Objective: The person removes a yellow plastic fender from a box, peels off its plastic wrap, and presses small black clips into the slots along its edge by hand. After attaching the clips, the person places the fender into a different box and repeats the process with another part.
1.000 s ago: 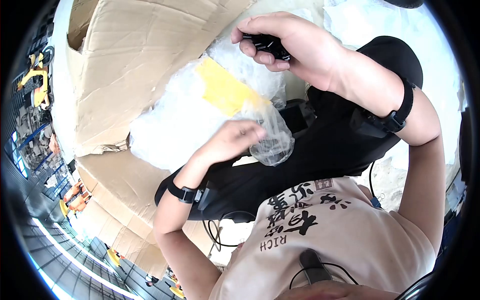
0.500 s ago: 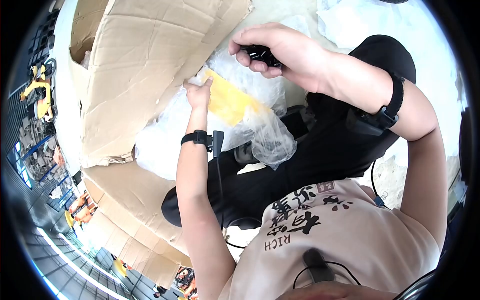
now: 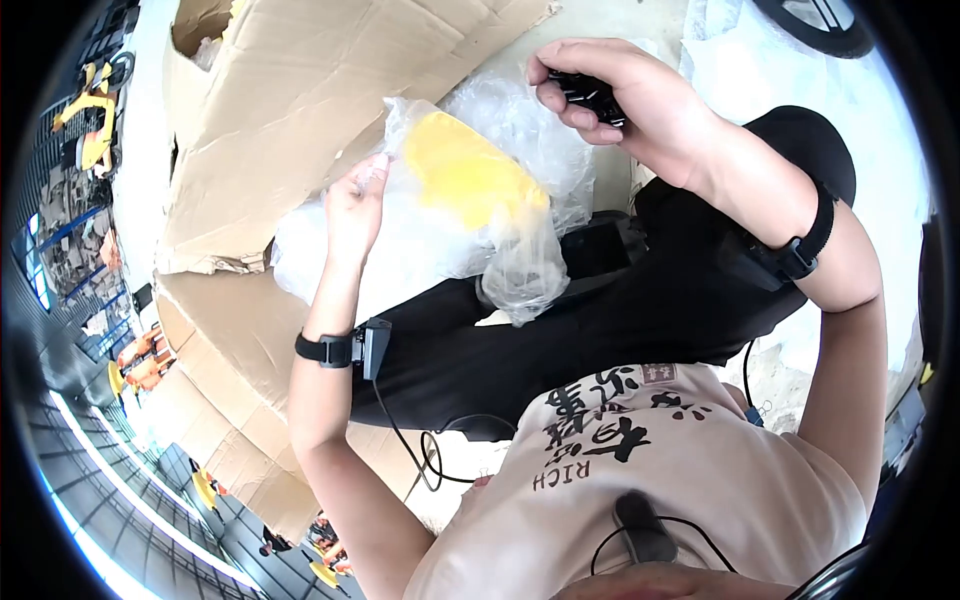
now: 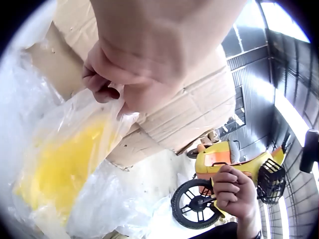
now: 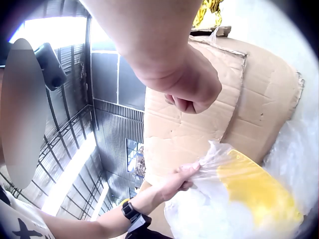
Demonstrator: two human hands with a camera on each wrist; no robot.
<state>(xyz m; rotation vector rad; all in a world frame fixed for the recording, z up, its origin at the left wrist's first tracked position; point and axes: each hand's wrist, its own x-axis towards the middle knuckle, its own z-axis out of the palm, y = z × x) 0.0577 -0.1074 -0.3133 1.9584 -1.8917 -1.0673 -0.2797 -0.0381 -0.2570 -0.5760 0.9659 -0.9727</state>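
Note:
In the head view, a clear plastic bag (image 3: 395,230) with a flat yellow piece (image 3: 465,175) inside lies over the person's lap. The left hand (image 3: 355,205) pinches the bag's far left edge between thumb and fingers. From that grip the film stretches in creases, as the right wrist view shows at the bag's corner (image 5: 212,154). Raised above the far side of the bag, the right hand (image 3: 645,115) curls its fingers round several small shiny black pieces (image 3: 590,98). Their exact kind is too small to tell.
A large cardboard box (image 3: 290,120) stands close beyond the left hand, with a lower flap (image 3: 225,350) nearer the body. More clear plastic wrap (image 3: 560,150) lies behind the bag. A dark device (image 3: 595,248) sits by the legs. A yellow scooter (image 4: 224,162) stands farther off.
The left hand reached forward from the bag's near end to its far edge, then drew back leftward with the pinched film. The right hand still holds the black pieces.

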